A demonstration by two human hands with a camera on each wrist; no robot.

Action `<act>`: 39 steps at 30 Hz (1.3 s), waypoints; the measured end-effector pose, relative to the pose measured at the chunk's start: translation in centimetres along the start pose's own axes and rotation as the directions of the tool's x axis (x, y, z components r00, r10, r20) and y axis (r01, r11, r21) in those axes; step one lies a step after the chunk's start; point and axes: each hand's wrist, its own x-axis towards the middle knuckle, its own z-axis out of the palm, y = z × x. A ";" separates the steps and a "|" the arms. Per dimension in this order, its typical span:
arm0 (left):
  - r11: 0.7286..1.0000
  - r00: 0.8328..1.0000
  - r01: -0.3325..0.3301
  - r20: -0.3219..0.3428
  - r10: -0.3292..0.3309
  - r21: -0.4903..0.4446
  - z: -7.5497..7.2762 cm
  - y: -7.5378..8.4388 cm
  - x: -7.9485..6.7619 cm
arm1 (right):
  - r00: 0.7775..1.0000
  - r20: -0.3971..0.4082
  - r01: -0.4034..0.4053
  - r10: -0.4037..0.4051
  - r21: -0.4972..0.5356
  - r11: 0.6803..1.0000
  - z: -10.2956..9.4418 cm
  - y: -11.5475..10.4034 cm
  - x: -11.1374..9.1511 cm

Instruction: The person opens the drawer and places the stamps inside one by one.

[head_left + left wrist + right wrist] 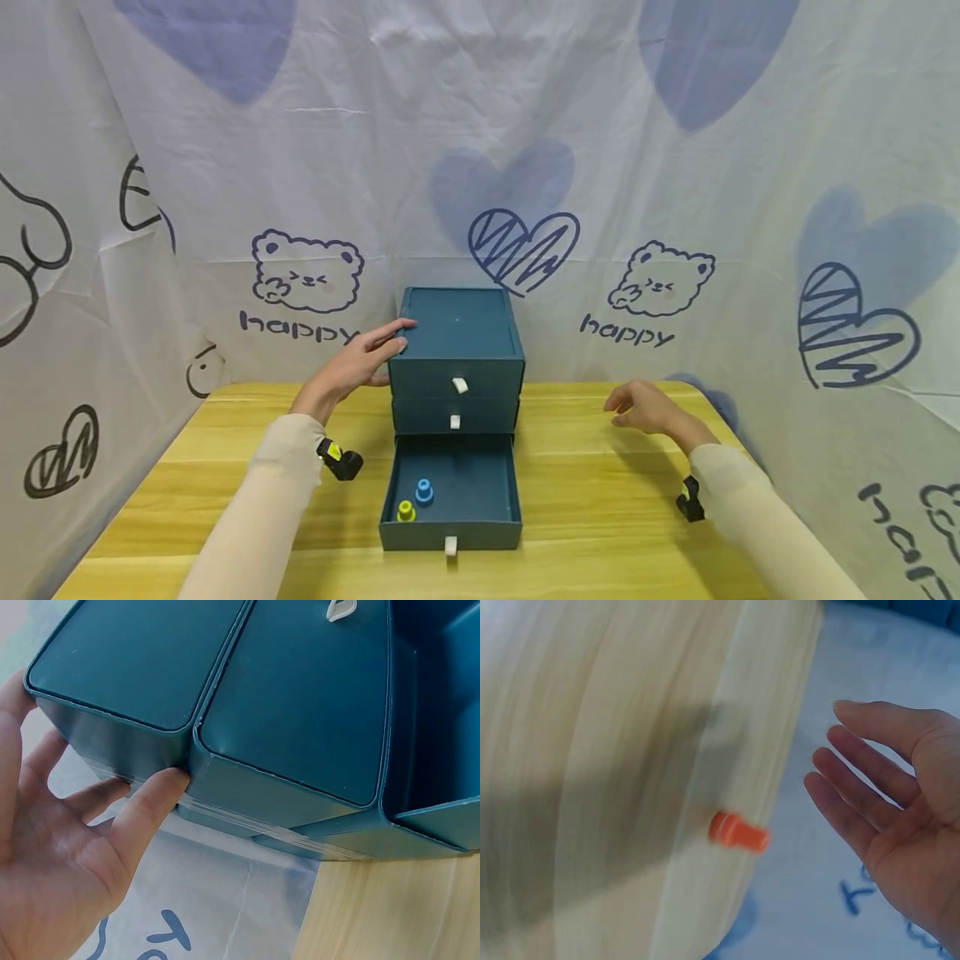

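A dark teal drawer cabinet [459,325] stands at the back middle of the table, its bottom drawer [480,479] pulled out. Inside that drawer, near the front left corner, are a small blue stepped peg [424,492] and a yellow-green one [406,510]. My left hand [352,367] rests against the cabinet's upper left side, fingers spread and thumb at the seam below the top drawer. Over the table's right side my right hand [647,407] hovers with loosely bent fingers and nothing in them. An orange stepped peg [737,831] lies near it on the tabletop, hidden in the head view.
White pull tabs [460,385] mark the drawer fronts. Clear tape [247,825] runs along the cabinet's side. Behind the wooden table [592,500] hangs a printed white cloth [420,192], which also closes off both sides.
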 end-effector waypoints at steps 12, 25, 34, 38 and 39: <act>1.000 1.000 0.000 0.002 0.000 0.002 -0.1 -0.1 0.1 | 0.990 -0.107 -0.097 0.090 -0.063 0.993 -0.2 5.2 -1.6; 1.000 1.000 0.010 0.003 -0.010 0.004 -0.1 -0.1 0.1 | 0.968 -0.167 -0.188 0.189 0.019 0.982 -0.1 7.2 -2.1; 1.000 1.000 0.000 0.003 0.000 0.002 -0.1 0.0 0.0 | 0.959 -0.169 -0.228 0.228 0.021 0.973 0.3 7.7 -2.5; 1.000 1.000 0.001 -0.004 -0.001 0.006 -0.1 -0.1 0.0 | 0.949 -0.175 -0.261 0.262 0.028 0.965 0.6 7.7 -2.7; 1.000 1.000 0.002 -0.006 -0.002 0.006 -0.1 -0.1 0.0 | 0.945 -0.178 -0.271 0.273 0.035 0.962 0.6 7.7 -2.7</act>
